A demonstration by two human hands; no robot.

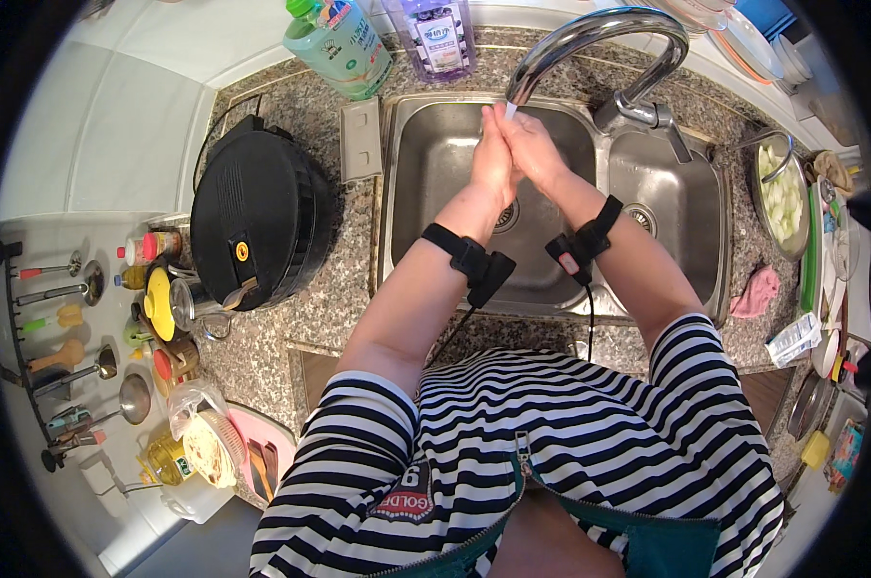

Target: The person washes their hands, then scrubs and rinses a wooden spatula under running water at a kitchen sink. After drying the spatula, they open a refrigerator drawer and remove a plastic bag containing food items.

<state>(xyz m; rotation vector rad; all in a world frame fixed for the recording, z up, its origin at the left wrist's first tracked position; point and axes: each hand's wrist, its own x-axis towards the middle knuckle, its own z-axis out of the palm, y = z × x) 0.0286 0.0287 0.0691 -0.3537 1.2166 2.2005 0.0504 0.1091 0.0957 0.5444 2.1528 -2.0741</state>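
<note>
My left hand [491, 160] and my right hand [534, 147] are pressed together, palm against palm, over the large basin [435, 152] of a stainless steel double sink. Their fingers point away from me and lie close together. From the spout of the chrome gooseneck faucet [594, 25], a short stream of water [511, 110] falls onto the fingertips. The palms are hidden, so whatever might lie between them cannot be seen. Each wrist wears a black strap with a small cabled device; the left device [490, 278] and the right device [568, 261] hang over the basin.
Behind the sink stand a green bottle [338, 50] and a purple bottle [435, 43]. A round black electric appliance [251, 217] sits at left. To the right are the smaller basin [659, 173], a bowl of pale green cut pieces [781, 199] and a pink cloth [755, 292].
</note>
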